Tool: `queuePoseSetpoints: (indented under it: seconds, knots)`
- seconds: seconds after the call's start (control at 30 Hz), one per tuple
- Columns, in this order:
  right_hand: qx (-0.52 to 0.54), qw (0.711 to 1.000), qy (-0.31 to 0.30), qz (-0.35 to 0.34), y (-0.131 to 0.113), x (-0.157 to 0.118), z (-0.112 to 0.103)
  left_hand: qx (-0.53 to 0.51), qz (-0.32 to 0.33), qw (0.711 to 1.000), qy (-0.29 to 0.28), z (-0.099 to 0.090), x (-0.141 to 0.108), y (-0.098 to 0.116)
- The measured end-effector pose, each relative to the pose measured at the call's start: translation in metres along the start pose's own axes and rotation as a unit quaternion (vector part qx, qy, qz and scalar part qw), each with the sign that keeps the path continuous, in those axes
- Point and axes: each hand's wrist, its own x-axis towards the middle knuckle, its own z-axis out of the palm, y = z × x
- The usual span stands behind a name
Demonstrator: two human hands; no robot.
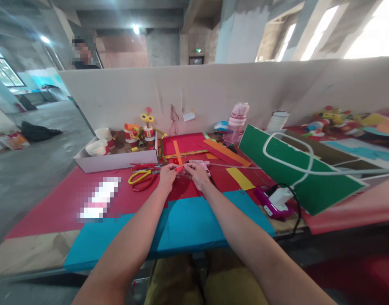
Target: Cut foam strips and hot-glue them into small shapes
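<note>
An orange paper strip [177, 152] stands up from between my two hands, its lower end at my fingertips. My left hand [168, 176] is pinched at that end, where a small red-orange piece [179, 168] shows. From the other side, my right hand [197, 173] pinches the same end with thumb and forefinger. Just beyond my right hand lies a pink glue gun [204, 164], partly covered by the fingers. Scissors with yellow and red handles [140, 180] rest to the left of my left hand, beside a red-handled tool [143, 166].
A white box [118, 163] with paper cups and small cup figures is at left. Orange and red strips [226, 152], a yellow strip [240, 178], a purple power strip [272, 205] and a green board [286, 169] lie right. Blue sheet [188, 228] covers the front edge.
</note>
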Motion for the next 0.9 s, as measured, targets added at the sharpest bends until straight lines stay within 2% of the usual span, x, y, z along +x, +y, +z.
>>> queuePoseSetpoints:
  seconds: [0.37,0.47,0.57,0.63,0.73,0.9]
  knots:
    - [-0.037,0.999,0.008,-0.031,0.0007,0.0001,-0.0011,-0.014,0.013,1.0,-0.023,-0.0003,-0.002,-0.0008]
    - [-0.056,0.996,0.029,-0.056,0.0034,0.0036,-0.0037,-0.026,0.01,0.999,-0.032,0.0011,-0.0025,-0.0009]
    - [-0.081,0.992,0.062,-0.079,0.0064,0.0069,-0.0051,-0.053,-0.006,0.996,-0.067,0.0043,-0.0037,0.0003]
    - [-0.094,0.99,0.061,-0.085,0.0074,0.0075,-0.0046,-0.064,-0.013,0.994,-0.085,0.0056,-0.004,0.0005]
    - [-0.089,0.992,0.042,-0.077,0.0063,0.0058,-0.0028,-0.05,0.006,0.998,-0.045,0.004,-0.0022,-0.0018]
    - [0.0,1.0,0.018,0.0,-0.0013,0.0021,-0.0009,-0.005,0.007,1.0,0.02,-0.0019,0.0035,-0.008]
